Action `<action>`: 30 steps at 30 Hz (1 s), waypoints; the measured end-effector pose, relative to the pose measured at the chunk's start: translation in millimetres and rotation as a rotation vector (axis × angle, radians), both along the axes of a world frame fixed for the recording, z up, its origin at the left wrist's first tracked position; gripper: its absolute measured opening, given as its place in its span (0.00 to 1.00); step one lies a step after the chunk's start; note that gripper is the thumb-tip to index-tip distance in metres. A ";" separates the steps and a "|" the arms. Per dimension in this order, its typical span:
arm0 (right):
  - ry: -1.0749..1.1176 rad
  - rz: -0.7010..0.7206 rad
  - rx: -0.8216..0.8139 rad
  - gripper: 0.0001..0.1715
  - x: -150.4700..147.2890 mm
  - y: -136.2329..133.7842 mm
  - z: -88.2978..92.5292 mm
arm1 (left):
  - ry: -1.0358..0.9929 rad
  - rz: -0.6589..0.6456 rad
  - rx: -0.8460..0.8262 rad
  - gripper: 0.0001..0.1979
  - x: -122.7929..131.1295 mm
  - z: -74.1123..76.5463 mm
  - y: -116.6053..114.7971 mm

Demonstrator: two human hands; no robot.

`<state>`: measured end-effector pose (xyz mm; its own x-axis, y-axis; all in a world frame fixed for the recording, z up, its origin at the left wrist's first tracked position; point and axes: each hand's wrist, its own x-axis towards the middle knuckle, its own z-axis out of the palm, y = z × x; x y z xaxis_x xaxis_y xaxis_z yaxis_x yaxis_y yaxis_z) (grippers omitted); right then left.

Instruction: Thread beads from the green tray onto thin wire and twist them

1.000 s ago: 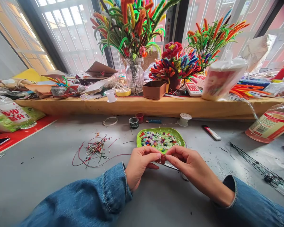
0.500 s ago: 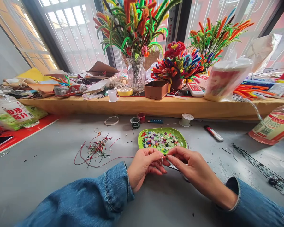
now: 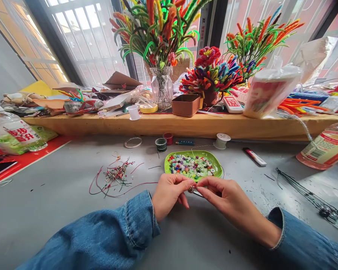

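My left hand (image 3: 170, 195) is closed in a pinch, thumb against forefinger, on a thin dark-red cord (image 3: 139, 185) whose tail curves away to the left. Opposite it, my right hand (image 3: 227, 193) pinches what looks like the same cord, the fingertips almost meeting. A small clear, shiny bead-like piece (image 3: 191, 189) hangs between the fingertips, partly hidden by them. Just beyond both hands lies a green tray (image 3: 218, 159) holding many mixed beads (image 3: 183, 165). A loose pale thread crosses its right side.
Left of the hands lies a heap of cord scraps (image 3: 118, 174). Green (image 3: 161, 145), red (image 3: 168, 138) and white (image 3: 222, 141) spools stand behind the tray. A lighter-like stick (image 3: 254, 156), beaded dark cords (image 3: 304, 195) and a bottle (image 3: 326, 146) are at right.
The lower fingers of my left hand have curled in and shifted left. The clear piece now sits closer under the fingertips. Both hands keep their pinch in nearly the same place.
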<state>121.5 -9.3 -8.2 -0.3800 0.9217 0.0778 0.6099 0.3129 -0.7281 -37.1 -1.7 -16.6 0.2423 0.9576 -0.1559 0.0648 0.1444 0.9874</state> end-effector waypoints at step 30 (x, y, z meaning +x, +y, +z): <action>0.133 -0.041 -0.042 0.14 -4.3 -2.7 -4.8 | -0.197 -0.099 -0.089 0.13 0.9 2.6 0.4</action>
